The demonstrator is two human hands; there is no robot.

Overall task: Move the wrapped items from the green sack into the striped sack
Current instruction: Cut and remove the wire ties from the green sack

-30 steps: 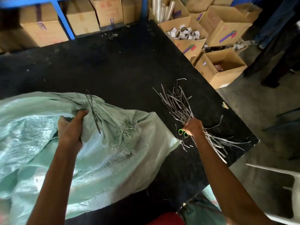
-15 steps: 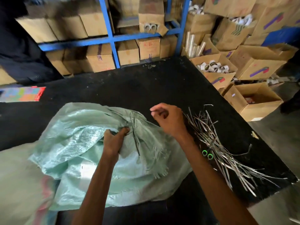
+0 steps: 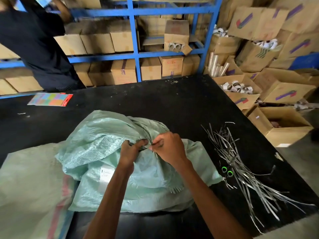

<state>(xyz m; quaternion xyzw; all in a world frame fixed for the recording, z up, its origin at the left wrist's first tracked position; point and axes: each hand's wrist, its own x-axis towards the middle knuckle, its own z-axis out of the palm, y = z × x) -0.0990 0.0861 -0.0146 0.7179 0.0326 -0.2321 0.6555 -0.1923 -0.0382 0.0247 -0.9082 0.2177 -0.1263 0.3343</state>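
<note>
From the head camera, the green sack (image 3: 107, 152) lies slumped on its side on the black counter (image 3: 155, 102), its long axis running from the near left up to the gathered, tied mouth, which points away toward the counter's middle. Both hands meet at that mouth: the left hand (image 3: 129, 153) is closed around the bunched cloth, and the right hand (image 3: 170, 149) pinches the dark tie strand (image 3: 146, 133) between thumb and fingertips. A labelled wrapped item (image 3: 106, 175) shows faintly through the weave. The striped sack (image 3: 32, 190) lies flat at the near left, partly under the green one. To the right on the counter are a heap of grey strips (image 3: 241, 169) and two green rings (image 3: 227, 171). A coloured card (image 3: 50, 99) lies at the far left. Beyond stand blue shelves (image 3: 136, 54) with cardboard boxes (image 3: 284, 90), and a person in dark clothes (image 3: 34, 40).
</note>
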